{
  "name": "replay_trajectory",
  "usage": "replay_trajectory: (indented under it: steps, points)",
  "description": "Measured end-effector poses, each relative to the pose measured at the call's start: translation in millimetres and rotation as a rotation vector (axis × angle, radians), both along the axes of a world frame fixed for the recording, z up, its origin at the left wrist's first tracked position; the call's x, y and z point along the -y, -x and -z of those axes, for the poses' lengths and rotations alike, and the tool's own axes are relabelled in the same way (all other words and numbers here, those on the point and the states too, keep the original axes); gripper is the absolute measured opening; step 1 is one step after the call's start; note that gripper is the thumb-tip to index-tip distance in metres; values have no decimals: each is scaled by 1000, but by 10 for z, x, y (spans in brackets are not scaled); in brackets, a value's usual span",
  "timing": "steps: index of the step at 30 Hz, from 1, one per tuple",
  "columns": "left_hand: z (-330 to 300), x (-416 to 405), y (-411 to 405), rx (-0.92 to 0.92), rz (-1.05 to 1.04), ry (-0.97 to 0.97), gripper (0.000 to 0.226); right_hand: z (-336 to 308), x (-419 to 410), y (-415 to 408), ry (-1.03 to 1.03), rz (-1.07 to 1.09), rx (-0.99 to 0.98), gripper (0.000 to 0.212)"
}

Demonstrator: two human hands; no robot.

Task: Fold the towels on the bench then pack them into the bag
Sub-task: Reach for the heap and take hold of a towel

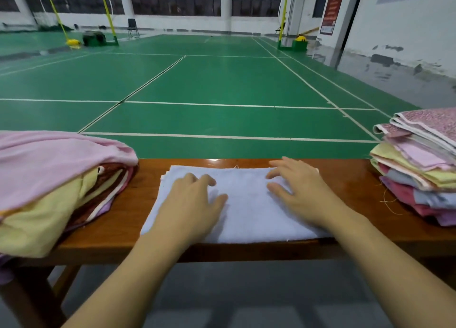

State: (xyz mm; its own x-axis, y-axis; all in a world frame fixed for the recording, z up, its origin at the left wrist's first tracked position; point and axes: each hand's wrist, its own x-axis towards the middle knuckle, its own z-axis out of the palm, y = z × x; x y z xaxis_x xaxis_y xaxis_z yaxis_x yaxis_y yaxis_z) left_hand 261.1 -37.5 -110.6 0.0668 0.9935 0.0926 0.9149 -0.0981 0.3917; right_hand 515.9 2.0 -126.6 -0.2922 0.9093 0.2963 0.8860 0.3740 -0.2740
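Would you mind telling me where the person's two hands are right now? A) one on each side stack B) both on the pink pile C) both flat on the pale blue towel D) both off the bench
C: the left hand and right hand both rest with straight fingers on the pale blue towel at the middle of the bench.

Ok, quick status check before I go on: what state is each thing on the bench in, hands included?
Light blue towel: folded, lying flat mid-bench under both hands.
Left hand: open, palm down on the towel.
Right hand: open, fingers spread on the towel.
Left pile: loose, rumpled, pink cloth on top.
Right stack: folded pieces, layered.
Bench: upright, bearing all of it.
Bag: not in view.
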Motion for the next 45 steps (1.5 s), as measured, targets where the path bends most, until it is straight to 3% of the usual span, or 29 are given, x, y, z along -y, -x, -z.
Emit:
replay_trajectory:
  steps: [3, 5, 12, 18, 20, 24, 28, 33, 35, 37, 39, 42, 45]
  points:
    - [74, 135, -218, -230, -10, 161, 65, 74, -16, 134, 208, -89, 82, 37]
    - [110, 162, -282, -290, -43, 190, 72, 86, -19, 159, 291, -76, 84, 42]
    - [223, -149, -248, -232, -38, 187, 74, 13, 99, 254, 346, 40, 212, 54]
    - [233, -660, 96, -207, 257, 113, 66, -211, 320, 365, 357, 145, 402, 52]
    - [159, -673, 128, -200, 250, 53, 68, -253, 344, 396, 338, 158, 381, 49]
    - [53, -368, -23, -252, -34, -1, 64, -167, 181, 404, 70, -22, 221, 55]
    - [206, -226, -159, -226, -54, 185, 74, -19, 44, 428, 292, -143, 133, 56]
    - [242, -533, 10, -159, 184, 175, 77, -60, 134, 506, 277, 12, 224, 51]
    - [207, -548, 100, -65, 224, 125, 76, -121, 162, 511, 261, 89, 129, 47]
    - [170, -491, 148, 67, 107, 5, 71, -169, 144, 432, 208, 274, 38, 44]
    - [123, -422, 183, 44, -120, -106, 62, -217, 118, 309, 236, 467, 101, 51]
    - [124, -361, 221, -122, -271, 1, 66, -205, 120, 281, 375, 491, 71, 63]
    - [164, -343, 167, -145, -200, 123, 51, -184, 143, 364, 392, 444, 30, 50]
